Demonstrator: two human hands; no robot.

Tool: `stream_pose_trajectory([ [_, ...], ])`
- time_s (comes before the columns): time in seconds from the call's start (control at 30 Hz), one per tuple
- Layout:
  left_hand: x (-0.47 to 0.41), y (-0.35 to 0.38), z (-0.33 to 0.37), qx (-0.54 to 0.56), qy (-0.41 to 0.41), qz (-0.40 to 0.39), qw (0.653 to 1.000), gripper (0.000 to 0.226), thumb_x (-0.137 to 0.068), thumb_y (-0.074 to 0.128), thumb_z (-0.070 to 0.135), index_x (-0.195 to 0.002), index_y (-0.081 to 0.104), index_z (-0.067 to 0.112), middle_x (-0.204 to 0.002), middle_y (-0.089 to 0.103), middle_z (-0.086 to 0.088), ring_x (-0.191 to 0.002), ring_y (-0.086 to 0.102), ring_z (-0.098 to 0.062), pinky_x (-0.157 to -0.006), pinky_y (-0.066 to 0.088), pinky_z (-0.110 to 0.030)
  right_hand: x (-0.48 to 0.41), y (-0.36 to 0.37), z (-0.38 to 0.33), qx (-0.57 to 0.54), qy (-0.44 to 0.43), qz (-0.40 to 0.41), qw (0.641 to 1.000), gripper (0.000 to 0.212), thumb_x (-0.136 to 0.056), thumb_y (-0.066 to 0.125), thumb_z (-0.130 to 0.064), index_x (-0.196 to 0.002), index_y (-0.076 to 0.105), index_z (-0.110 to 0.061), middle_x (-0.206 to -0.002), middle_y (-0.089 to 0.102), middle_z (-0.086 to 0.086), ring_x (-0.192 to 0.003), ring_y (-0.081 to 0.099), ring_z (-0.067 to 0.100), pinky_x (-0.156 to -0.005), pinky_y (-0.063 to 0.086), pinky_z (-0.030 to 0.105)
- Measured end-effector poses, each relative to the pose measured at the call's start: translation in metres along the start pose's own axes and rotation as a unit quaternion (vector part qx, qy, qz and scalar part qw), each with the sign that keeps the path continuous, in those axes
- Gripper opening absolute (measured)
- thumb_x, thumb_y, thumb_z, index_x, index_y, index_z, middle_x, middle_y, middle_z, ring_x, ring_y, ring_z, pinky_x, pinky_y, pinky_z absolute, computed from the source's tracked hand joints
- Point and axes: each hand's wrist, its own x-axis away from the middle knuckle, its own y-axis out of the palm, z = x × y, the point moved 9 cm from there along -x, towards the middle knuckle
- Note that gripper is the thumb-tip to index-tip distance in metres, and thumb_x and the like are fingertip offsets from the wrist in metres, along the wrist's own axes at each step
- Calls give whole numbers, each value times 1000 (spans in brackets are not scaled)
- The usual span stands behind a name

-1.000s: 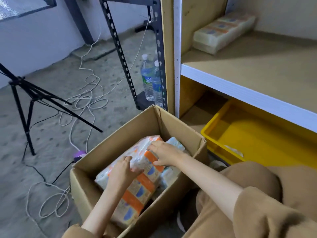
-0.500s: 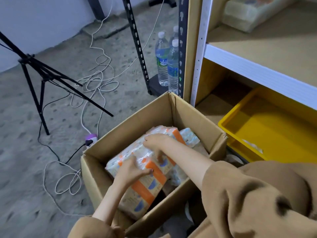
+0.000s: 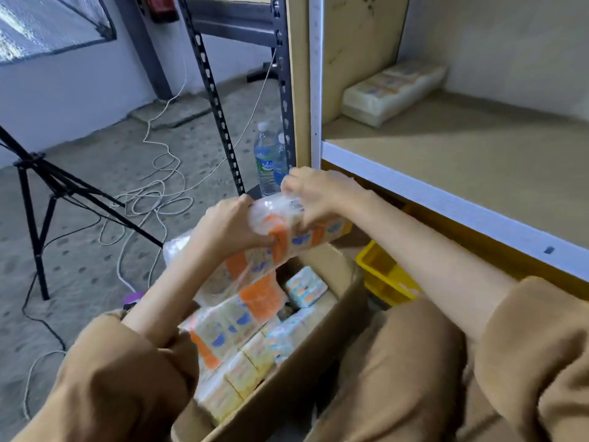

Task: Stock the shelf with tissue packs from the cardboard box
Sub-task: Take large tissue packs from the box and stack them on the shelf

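A big tissue pack [image 3: 280,242], plastic-wrapped in white with orange bands, is held in the air by two bare hands. The left hand [image 3: 228,226] is curled round its left end. The right hand [image 3: 314,194] is clenched on the wrapping at its far top edge, with the fingers [image 3: 294,184] bunched into the plastic. Directly beneath the fingers, an open cardboard box [image 3: 322,355] is seen, filled with more packs; a small blue-patterned pack [image 3: 306,290] lies below the right hand. Beyond and to the right of the right fingers, a pale shelf [image 3: 462,161] with a white front edge is seen, and one flat pack [image 3: 393,90] is laid at its back left corner. A yellow tray [image 3: 382,279] is placed under that shelf. Just past the fingertips, two water bottles [image 3: 266,161] are stood upright. Far left of the left hand, a black tripod [image 3: 38,199] and loose cables [image 3: 153,193] are spread over the floor
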Motion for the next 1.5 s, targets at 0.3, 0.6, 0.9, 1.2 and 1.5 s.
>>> stream_pose_trajectory([
  [0.3,-50,-94,172,19,185,107,977,73,-67,73,49,-123,50,8,-108,60,-13,-97,57,-31,-69,39,-30,97,-149,123,67,152,113,980,64,-58,84,-27,-109,54,-5,-115,52,16,-109,49,30,-86,41,34],
  [0.6,-88,-43,312,-20,277,55,959,69,-74,69,45,-126,47,6,-127,57,-14,-117,54,-32,-88,47,-38,180,-127,244,55,298,118,945,60,-63,82,-23,-112,52,-6,-117,51,14,-112,51,31,-90,43,37],
  [0.9,-152,-3,332,-45,264,-30,963,70,-71,66,60,-121,55,13,-120,63,-11,-109,59,-29,-84,50,-37,190,-94,300,6,358,107,928,58,-68,76,-28,-119,56,-10,-121,53,11,-115,51,29,-94,47,41],
  [1.2,-200,10,316,-41,204,-28,978,59,-86,54,51,-125,56,6,-124,60,-18,-114,57,-34,-92,47,-41,194,-57,290,-36,347,154,925,34,-86,58,-21,-118,58,-10,-128,54,7,-121,51,24,-98,43,34],
  [1.5,-166,39,285,-78,260,-51,961,94,-79,55,61,-149,14,13,-159,16,-6,-146,18,-22,-119,16,-35,177,28,285,-169,402,96,895,47,-93,49,-31,-127,49,1,-142,38,13,-133,34,30,-110,29,34],
])
